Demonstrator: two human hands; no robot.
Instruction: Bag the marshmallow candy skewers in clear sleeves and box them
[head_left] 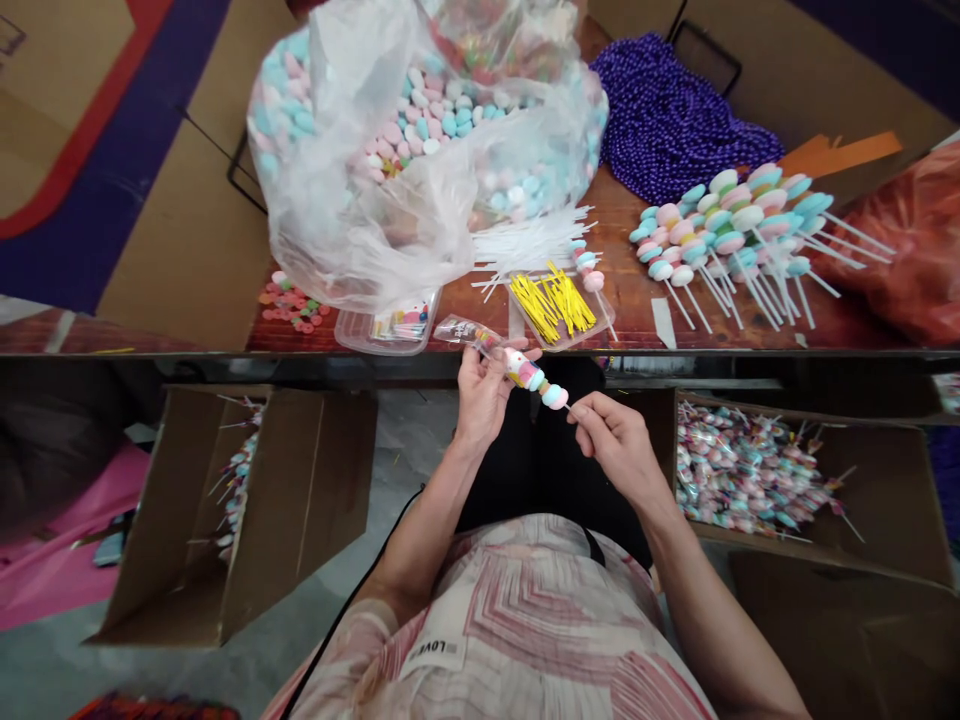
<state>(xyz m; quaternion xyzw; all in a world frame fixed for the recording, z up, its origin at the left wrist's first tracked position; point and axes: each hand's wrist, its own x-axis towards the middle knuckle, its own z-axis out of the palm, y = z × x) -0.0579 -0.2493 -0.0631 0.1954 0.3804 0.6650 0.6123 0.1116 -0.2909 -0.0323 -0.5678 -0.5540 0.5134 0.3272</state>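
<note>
Two hands: left hand [484,390] pinches wrapper [521,368], right hand [611,435] pinches stick [569,407].
Candy skewer [554,397]: partly inside wrapper, between hands.
Table [634,315]: yellow ties [568,300], bulging candy bag [390,235] ahead; stacked skewers [731,222] rightward.

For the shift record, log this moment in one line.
left hand: holding printed wrapper; right hand: pinching stick of candy skewer; candy skewer: partly inside printed wrapper; yellow ties: in tray

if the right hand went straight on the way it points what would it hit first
The right hand would likely meet the nearest candy on the stick it pinches, though exact depth is unclear.
</note>
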